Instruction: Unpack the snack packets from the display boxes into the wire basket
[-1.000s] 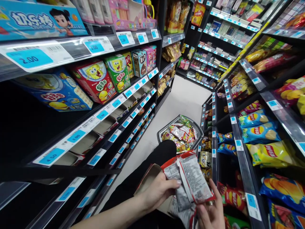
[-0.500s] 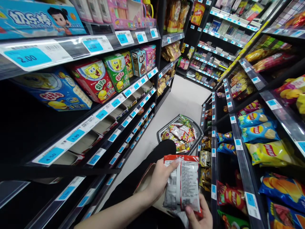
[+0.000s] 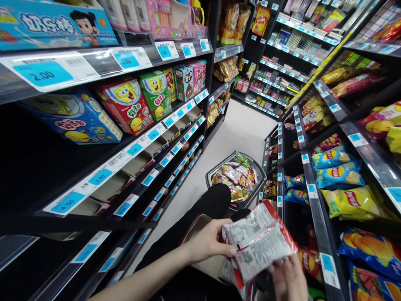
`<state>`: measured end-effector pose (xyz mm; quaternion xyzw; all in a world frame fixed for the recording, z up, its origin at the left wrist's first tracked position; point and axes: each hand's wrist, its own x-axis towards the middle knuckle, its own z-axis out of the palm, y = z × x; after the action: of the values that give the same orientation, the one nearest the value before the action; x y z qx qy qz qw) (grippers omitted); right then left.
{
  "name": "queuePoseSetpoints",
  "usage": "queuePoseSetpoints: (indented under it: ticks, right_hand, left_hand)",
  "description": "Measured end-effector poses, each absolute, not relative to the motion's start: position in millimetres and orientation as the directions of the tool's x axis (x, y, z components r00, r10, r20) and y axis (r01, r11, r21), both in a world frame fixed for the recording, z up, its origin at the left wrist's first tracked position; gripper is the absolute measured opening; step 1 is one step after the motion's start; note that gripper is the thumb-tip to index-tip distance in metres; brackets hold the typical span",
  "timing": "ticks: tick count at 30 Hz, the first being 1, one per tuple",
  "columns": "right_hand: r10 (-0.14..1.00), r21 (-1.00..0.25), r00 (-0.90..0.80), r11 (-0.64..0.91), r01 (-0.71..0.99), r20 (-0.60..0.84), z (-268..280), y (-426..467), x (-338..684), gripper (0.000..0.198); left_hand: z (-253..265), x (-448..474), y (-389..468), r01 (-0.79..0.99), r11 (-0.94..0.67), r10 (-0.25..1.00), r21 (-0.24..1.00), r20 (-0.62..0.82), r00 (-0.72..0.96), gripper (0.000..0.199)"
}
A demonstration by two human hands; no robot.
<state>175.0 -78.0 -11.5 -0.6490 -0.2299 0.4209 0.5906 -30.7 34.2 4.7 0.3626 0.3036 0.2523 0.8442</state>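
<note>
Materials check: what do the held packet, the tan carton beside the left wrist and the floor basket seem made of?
Packet: glossy, likely plastic film, given its creases and bright highlights; any foil layer can't be told.
Carton: probably matte cardboard, from its plain tan, stiff-looking panel.
Basket: seems smooth dark grey plastic, judging by its rounded rim.

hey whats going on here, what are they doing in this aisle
Someone in a shop aisle is handling a red-edged snack packet, its pale printed side facing up. The left hand grips one side, thumb on top; the right hand, blurred, is at the lower right edge, its hold unclear. Ahead on the floor sits a basket holding colourful packets. Boxed snacks line the left shelves and bagged chips the right.
</note>
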Motion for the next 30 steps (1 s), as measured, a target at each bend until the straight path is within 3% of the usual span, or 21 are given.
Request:
queuePoseSetpoints:
  ticks: [3, 6, 10, 13, 15, 18, 21, 23, 24, 27, 30]
  right_hand:
    - [0.851, -0.963, 0.464, -0.163, -0.214, -0.247, 20.9, -69.2, 187.5, 0.065]
    - [0.823, -0.962, 0.499, -0.222, -0.159, -0.272, 37.9, -63.3, 182.8, 0.074]
    - [0.816, -0.977, 0.537, -0.174, -0.125, -0.214, 24.6, -58.9, 162.6, 0.074]
    - [0.845, -0.965, 0.475, -0.259, -0.042, -0.247, 5.9, -56.5, 144.0, 0.074]
    - [0.849, -0.949, 0.428, -0.302, -0.089, -0.310, -1.9, -56.2, 136.4, 0.067]
    - [0.838, -0.938, 0.423, -0.297, -0.179, -0.346, -2.8, -59.2, 140.1, 0.058]
    - [0.875, -0.946, 0.364, -0.320, -0.059, -0.319, 5.3, -63.1, 154.0, 0.051]
    - [0.917, -0.952, 0.277, -0.304, 0.020, -0.287, 11.3, -63.1, 160.8, 0.050]
    - [0.930, -0.958, 0.246, -0.287, 0.022, -0.273, 13.5, -62.2, 162.4, 0.052]
    - [0.932, -0.959, 0.230, -0.261, -0.107, -0.280, 14.3, -58.5, 160.8, 0.066]
    - [0.904, -0.942, 0.306, -0.230, -0.243, -0.299, 6.5, -61.0, 152.9, 0.088]
  left_hand:
    - [10.8, -40.3, 44.9, -0.190, 0.617, 0.607, 0.764, -0.308, 0.733, 0.049]
    - [13.3, -42.5, 47.7, -0.237, 0.617, 0.623, 0.750, -0.282, 0.730, 0.048]
    - [11.7, -32.8, 36.3, -0.265, 0.647, 0.620, 0.715, -0.291, 0.729, 0.051]
    - [12.1, -21.3, 20.5, -0.330, 0.632, 0.698, 0.701, -0.330, 0.636, 0.049]
    - [13.6, -19.0, 13.4, -0.321, 0.563, 0.763, 0.761, -0.329, 0.557, 0.043]
    - [18.4, -31.0, 17.2, -0.170, 0.384, 0.781, 0.908, -0.221, 0.584, 0.041]
    - [28.5, -53.7, 37.8, -0.119, 0.138, 0.856, 0.983, -0.058, 0.514, 0.078]
    - [36.3, -65.5, 54.0, -0.084, 0.053, 0.832, 0.995, 0.003, 0.555, 0.097]
    - [39.1, -68.9, 60.8, -0.061, 0.060, 0.767, 0.996, -0.007, 0.641, 0.094]
    - [38.8, -70.0, 70.7, 0.001, 0.205, 0.583, 0.979, -0.123, 0.803, 0.057]
    - [26.4, -64.3, 64.6, 0.009, 0.366, 0.624, 0.931, -0.252, 0.739, 0.042]
